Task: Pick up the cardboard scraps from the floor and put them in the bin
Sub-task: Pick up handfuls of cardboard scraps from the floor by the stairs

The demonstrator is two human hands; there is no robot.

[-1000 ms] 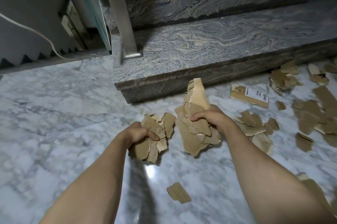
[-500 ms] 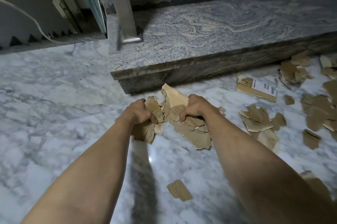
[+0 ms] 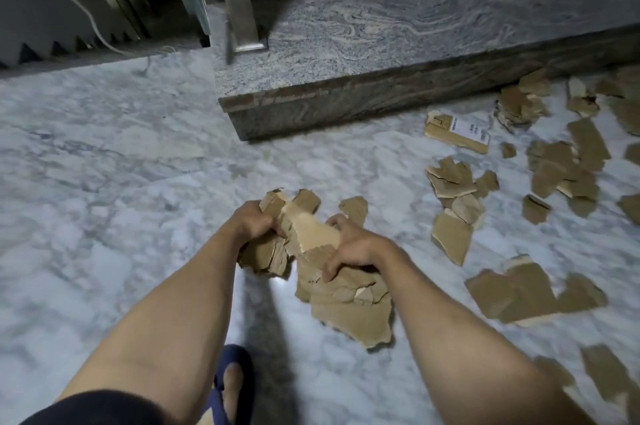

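Both hands are full: the left hand (image 3: 254, 222) grips a wad of cardboard scraps (image 3: 266, 253), the right hand (image 3: 353, 246) clutches a bigger bundle (image 3: 349, 303). Many loose scraps (image 3: 453, 216) litter the marble floor (image 3: 104, 182); no bin in sight, so plenty remains.

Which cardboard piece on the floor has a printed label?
The flat piece with the white barcode label, lying near the stone step; the other loose scraps are plain brown.

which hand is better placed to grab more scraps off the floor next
Probably the right hand: the loose scraps lie on the floor to its side, nearest its reach. The left hand is farther from them. Both already grip a bundle of cardboard, so either has little room.
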